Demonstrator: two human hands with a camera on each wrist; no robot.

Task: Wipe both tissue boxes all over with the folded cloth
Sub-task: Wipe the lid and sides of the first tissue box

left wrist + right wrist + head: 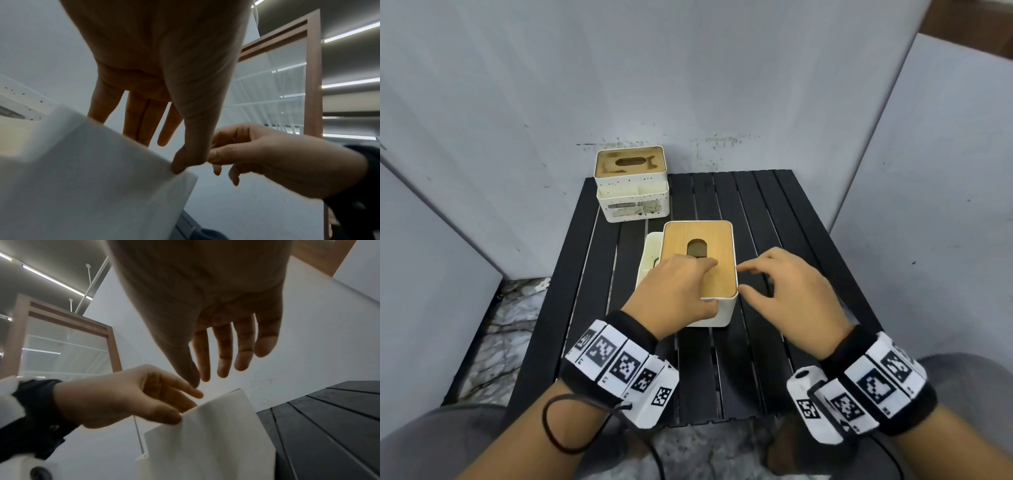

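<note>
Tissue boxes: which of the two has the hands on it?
The near tissue box, with the plain wooden lid; the left hand rests on it. The far tissue box, speckled and labelled, stands untouched.

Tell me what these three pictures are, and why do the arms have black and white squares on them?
They show one moment from three cameras on a person. The big picture looks down from their head; the other two look along each wrist. The squares are wristbands with printed patterns.

A black slatted table holds two tissue boxes. The near tissue box has a wooden lid. The left hand rests on it, thumb against the white side. The right hand hovers beside it, fingers loose, holding nothing. The far tissue box stands by the wall. No cloth shows.
</note>
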